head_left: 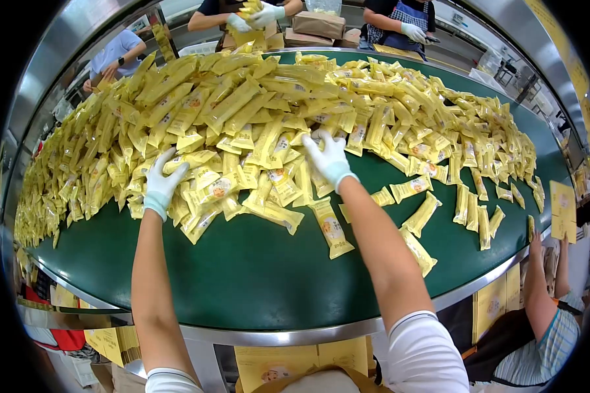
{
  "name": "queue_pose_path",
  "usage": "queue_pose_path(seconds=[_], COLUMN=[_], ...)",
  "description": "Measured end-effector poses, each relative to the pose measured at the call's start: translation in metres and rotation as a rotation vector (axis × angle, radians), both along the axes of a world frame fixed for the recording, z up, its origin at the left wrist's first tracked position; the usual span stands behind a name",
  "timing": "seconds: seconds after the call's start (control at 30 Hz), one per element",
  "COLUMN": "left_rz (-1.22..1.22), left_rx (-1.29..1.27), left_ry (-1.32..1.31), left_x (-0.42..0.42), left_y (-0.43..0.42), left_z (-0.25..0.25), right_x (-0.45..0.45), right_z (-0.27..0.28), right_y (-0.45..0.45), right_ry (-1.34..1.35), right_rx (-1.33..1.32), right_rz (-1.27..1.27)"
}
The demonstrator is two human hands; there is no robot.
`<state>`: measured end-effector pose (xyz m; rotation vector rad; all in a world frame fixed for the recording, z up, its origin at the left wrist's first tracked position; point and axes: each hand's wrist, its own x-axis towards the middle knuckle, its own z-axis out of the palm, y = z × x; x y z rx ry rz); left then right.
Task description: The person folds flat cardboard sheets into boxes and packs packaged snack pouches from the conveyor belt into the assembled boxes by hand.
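A big heap of yellow plastic-wrapped snack packets (pixel 242 111) covers the far half of a green table surface (pixel 262 281). At the heap's near left side lies my left hand (pixel 165 182) in a white glove, thumb and fingers apart, against the packets. My right hand (pixel 329 158), gloved too, reaches farther in at the middle, its spread fingers touching packets at the heap's edge. Neither hand is closed round a packet. Between my forearms one loose packet (pixel 332 229) sticks out from the heap, and another packet (pixel 422 213) lies right of my right forearm.
A metal rim (pixel 269 336) borders the near edge. Flat yellow cartons (pixel 301 359) sit below it in front of me. Across the table, people in white gloves work beside brown paper bundles (pixel 318 25). A person's arm (pixel 537 288) at the right holds a packet near a yellow carton (pixel 562 211).
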<state>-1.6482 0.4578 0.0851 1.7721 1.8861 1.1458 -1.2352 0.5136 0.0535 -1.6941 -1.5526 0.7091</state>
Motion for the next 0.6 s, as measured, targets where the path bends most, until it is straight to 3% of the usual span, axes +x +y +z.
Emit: queue_pose_path(seconds=[0.1,0.2,0.33,0.4,0.53,0.6], left_rz=[0.046,-0.037,-0.146,-0.191,-0.259,-0.289], left_rx=[0.010,0.015,0.188,0.229,0.236,0.134], left_ry=[0.123,0.142,0.373,0.197,0.191,0.217], left_x=[0.016,0.049,0.086,0.091,0.119,0.129], left_y=[-0.009,-0.031,-0.064,-0.067,-0.107,-0.122], left_z=[-0.004,0.010,0.007,-0.029,-0.042,-0.022], right_x=[-0.023,-0.057,-0.073,-0.082,-0.083,-0.082], right_z=[-0.006,-0.022,-0.016,-0.033,-0.033,-0.038], right_y=[-0.020,-0.051,-0.076,-0.087,-0.118,-0.130], right_ry=[-0.003,-0.334,-0.253,-0.225,-0.186,-0.157], right_rx=[0.087,0.154,0.049,0.117,0.221,0.166], right_rz=[-0.065,-0.086,0.066,0.104,0.194,0.199])
